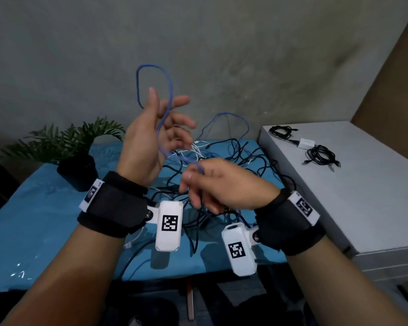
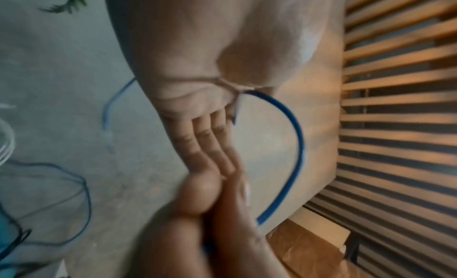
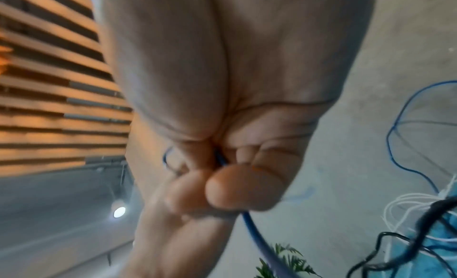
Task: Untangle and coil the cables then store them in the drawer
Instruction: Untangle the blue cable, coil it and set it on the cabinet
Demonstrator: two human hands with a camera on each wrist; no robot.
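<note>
Nearest the head cam: two bare forearms w/ black fabric wrist straps, each carrying a white boxy cam unit w/ a square black-and-white code tag.

Right hand (image 1: pixel 222 184) is low, just above the table, thumb and fingers curled and pinching the blue cable (image 1: pixel 165 114); right wrist view shows the thin round cord passing btwn thumb pad and fingertips (image 3: pixel 237 192).

Left hand (image 1: pixel 151 137) is raised, palm toward cam, fingers spread and mostly straight. The blue cable runs up across the palm and makes a tall oval loop above the fingertips. Left wrist view shows it arcing out from the thumb crease, but can't tell if it's pinched there or just draped.

Below and beyond the hands: tangle of cables (image 1: pixel 222 161), dark, white and blue, thin and glossy, heaped on a table w/ smooth blue cover (image 1: pixel 33 220). More blue cable arches up at the far side of the heap.

Far left on the table: fern-like plant in a black pot (image 1: pixel 77 170).

Right of the table: white flat-topped cabinet (image 1: pixel 363 208). On its far end lie two coiled black cables (image 1: pixel 320 156) and a white adapter (image 1: pixel 305 143). Drawer isn't identifiable.

Far: rough grey wall.
</note>
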